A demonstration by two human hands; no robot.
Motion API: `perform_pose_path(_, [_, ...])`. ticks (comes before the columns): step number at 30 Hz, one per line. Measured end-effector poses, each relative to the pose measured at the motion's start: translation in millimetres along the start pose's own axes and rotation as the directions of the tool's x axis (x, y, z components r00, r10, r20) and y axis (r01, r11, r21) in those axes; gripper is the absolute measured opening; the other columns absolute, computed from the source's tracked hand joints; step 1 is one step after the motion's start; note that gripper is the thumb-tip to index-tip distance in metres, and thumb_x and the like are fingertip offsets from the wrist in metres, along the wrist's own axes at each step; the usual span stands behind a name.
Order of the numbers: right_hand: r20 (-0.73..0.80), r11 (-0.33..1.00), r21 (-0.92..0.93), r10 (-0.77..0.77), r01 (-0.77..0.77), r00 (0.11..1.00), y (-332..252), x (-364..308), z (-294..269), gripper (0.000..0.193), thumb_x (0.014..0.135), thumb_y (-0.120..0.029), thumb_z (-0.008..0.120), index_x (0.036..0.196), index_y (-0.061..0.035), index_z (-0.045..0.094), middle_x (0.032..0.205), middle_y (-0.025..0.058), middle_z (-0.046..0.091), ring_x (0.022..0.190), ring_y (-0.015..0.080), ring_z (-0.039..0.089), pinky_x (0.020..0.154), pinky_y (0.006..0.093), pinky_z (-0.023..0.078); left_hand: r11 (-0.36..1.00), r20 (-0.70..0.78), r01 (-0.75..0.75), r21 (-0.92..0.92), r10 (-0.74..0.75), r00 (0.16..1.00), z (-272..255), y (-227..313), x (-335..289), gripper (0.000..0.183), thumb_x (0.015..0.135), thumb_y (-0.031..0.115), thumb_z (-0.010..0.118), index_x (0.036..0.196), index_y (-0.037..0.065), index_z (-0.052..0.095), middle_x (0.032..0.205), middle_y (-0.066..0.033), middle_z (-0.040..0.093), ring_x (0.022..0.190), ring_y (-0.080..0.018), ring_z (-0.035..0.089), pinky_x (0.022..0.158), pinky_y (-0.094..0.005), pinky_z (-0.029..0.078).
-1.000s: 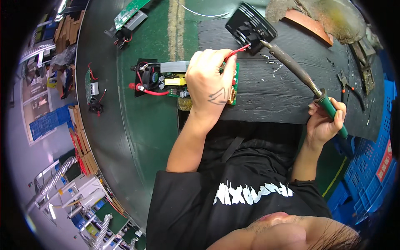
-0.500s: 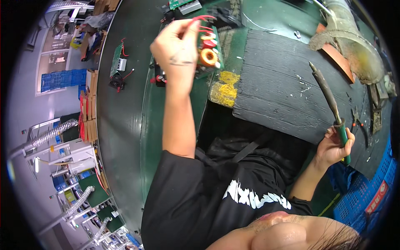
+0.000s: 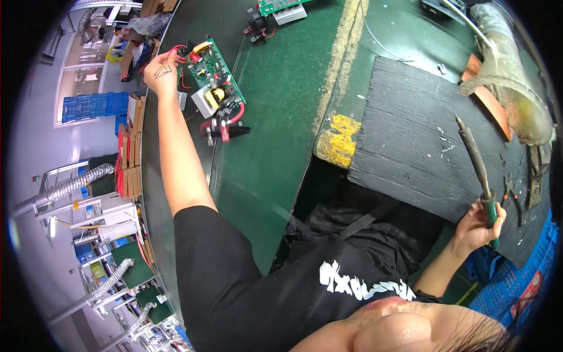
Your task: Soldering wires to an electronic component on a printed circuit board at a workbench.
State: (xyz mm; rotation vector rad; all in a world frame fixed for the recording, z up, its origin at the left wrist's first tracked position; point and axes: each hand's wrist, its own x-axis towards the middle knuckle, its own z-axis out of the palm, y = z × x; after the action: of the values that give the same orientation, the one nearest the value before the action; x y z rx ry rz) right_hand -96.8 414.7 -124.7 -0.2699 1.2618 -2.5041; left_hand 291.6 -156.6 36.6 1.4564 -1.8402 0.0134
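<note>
At the far left, my left hand (image 3: 161, 73) pinches red wires at the end of a green circuit board (image 3: 226, 79). The board carries a silver heatsink (image 3: 204, 102), a yellow-wrapped transformer and small parts. From its near end, thick red leads run to a black-and-red part (image 3: 226, 130). On the right, my right hand (image 3: 478, 229) is closed round the green handle of a soldering iron (image 3: 474, 155). The iron's tip points up and away, above the black ribbed mat (image 3: 410, 129) and apart from the board.
Another circuit board with a heatsink (image 3: 287, 12) lies at the far edge. A fume hose (image 3: 510, 76) stands at the right beside an orange-brown strip (image 3: 487, 100). Pliers (image 3: 511, 190) lie on the mat's right side. A blue crate (image 3: 528, 264) sits low right.
My left hand has moved left, taking the circuit board by its wires away from the mat's side. The right hand keeps the soldering iron in nearly the same pose. The view has shifted slightly.
</note>
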Motion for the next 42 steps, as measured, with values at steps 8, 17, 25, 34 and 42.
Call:
perform_pose_path(8, [-0.042, 0.999, -0.04, 0.0, -0.002, 0.999, -9.5, 0.3, -3.8, 0.032, 0.091, -0.031, 0.049, 0.102, -0.0019, 0.058, 0.09, 0.0124, 0.064, 0.068, 0.019, 0.056, 0.052, 0.0235, 0.043, 0.979, 0.018, 0.093, -0.184, -0.091, 0.996, 77.0, -53.3, 73.4, 0.019, 0.076, 0.013, 0.077, 0.083, -0.003, 0.071, 0.068, -0.008, 0.069, 0.056, -0.0113, 0.063, 0.055, -0.0231, 0.048])
perform_pose_path(17, [-0.111, 0.994, -0.106, -0.008, -0.004, 0.994, -15.3, 0.5, -9.9, 0.033, 0.092, -0.029, 0.048, 0.101, 0.0019, 0.059, 0.093, 0.0191, 0.065, 0.069, 0.0219, 0.059, 0.05, 0.0233, 0.044, 0.949, 0.411, 0.288, -0.127, -0.214, 0.886, 77.8, -149.0, 139.9, 0.031, 0.074, 0.02, 0.079, 0.096, 0.0, 0.069, 0.079, -0.0082, 0.07, 0.061, -0.0103, 0.063, 0.051, -0.0191, 0.045])
perform_pose_path(25, [0.018, 0.995, -0.075, 0.064, -0.062, 0.998, -22.0, 3.7, -9.9, 0.031, 0.092, -0.027, 0.048, 0.1, 0.0009, 0.059, 0.098, 0.0177, 0.063, 0.079, 0.0244, 0.061, 0.059, 0.0248, 0.049, 0.809, 0.634, 0.153, 0.568, -0.548, 0.546, -13.8, -190.0, 57.3, 0.135, 0.051, 0.064, 0.08, 0.143, -0.009, 0.014, 0.141, -0.029, 0.034, 0.133, -0.0345, 0.034, 0.108, -0.0403, 0.03])
perform_pose_path(34, [0.03, 0.995, -0.05, 0.091, -0.09, 0.995, -10.8, 6.4, -23.9, 0.032, 0.093, -0.029, 0.048, 0.104, 0.0003, 0.056, 0.097, 0.0164, 0.063, 0.079, 0.021, 0.059, 0.06, 0.0266, 0.047, 0.81, 0.487, 0.146, 0.568, -0.474, 0.733, -71.0, -237.6, 17.6, 0.116, 0.05, 0.048, 0.083, 0.137, -0.01, 0.032, 0.128, -0.0285, 0.05, 0.12, -0.0325, 0.051, 0.098, -0.0381, 0.041])
perform_pose_path(42, [0.036, 0.997, 0.008, 0.075, -0.075, 0.997, -14.3, 4.4, -21.1, 0.031, 0.092, -0.028, 0.049, 0.105, -0.0007, 0.056, 0.098, 0.0176, 0.062, 0.08, 0.0221, 0.059, 0.06, 0.0265, 0.047, 0.947, 0.48, -0.053, 0.318, -0.113, 0.87, -119.7, -159.8, -10.7, 0.07, 0.061, 0.029, 0.082, 0.114, -0.006, 0.052, 0.107, -0.0188, 0.061, 0.097, -0.0302, 0.06, 0.087, -0.0363, 0.046])
